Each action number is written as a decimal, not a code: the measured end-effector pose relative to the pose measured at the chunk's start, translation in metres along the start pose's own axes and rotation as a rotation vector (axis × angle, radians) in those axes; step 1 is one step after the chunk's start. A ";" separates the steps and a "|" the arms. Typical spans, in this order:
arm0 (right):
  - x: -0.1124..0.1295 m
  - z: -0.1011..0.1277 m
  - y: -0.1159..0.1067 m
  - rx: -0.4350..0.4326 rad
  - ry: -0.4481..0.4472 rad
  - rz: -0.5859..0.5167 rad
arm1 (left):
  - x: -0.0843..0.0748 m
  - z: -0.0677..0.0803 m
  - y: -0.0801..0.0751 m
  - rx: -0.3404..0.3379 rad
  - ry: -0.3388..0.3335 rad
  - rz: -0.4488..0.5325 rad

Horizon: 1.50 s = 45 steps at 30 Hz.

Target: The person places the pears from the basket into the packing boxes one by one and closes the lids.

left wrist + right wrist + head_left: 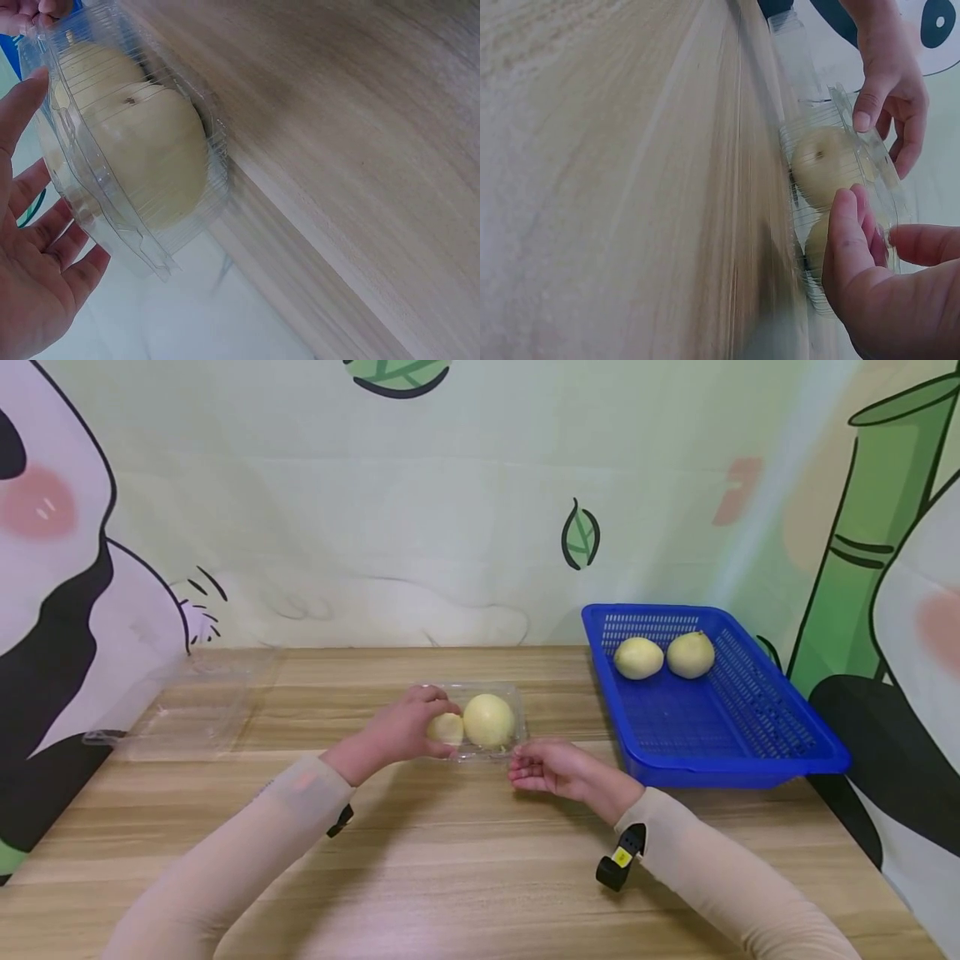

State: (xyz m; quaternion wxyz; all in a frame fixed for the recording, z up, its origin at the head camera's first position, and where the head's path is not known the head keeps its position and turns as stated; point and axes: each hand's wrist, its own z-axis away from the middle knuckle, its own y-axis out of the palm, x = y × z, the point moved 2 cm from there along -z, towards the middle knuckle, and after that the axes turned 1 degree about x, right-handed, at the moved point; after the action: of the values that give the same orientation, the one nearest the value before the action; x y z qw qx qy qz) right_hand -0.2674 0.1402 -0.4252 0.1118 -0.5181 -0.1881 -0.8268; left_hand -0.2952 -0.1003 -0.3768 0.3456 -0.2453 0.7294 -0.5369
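A clear plastic clamshell box [483, 755] lies on the table with pale yellow pears [489, 721] inside, its ribbed wall and wavy rim showing in the left wrist view. My left hand [405, 727] spans the box's left end, thumb at the near rim and fingers over the lid, partly covering one pear. At the near right corner, my right hand [555, 770] pinches the rim between thumb and fingertips. The right wrist view shows the right fingers [849, 232] in front of a pear, with the left thumb farther along the same rim.
A blue perforated basket [705, 764] with two pears [663, 657] stands at the right. More clear plastic packaging [187, 718] sits at the far left of the wooden table [450, 877]. Behind the table hangs a printed cloth [465, 527].
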 end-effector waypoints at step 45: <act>-0.010 0.032 0.003 0.041 0.075 -0.068 | 0.030 0.063 0.025 0.147 -0.756 1.514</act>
State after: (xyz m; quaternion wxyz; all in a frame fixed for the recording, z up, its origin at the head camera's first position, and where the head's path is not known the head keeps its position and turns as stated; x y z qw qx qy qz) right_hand -0.2354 0.1513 -0.4213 0.1012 -0.4775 -0.2183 -0.8451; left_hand -0.2655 -0.1536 -0.4191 0.8472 0.1691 0.4958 -0.0888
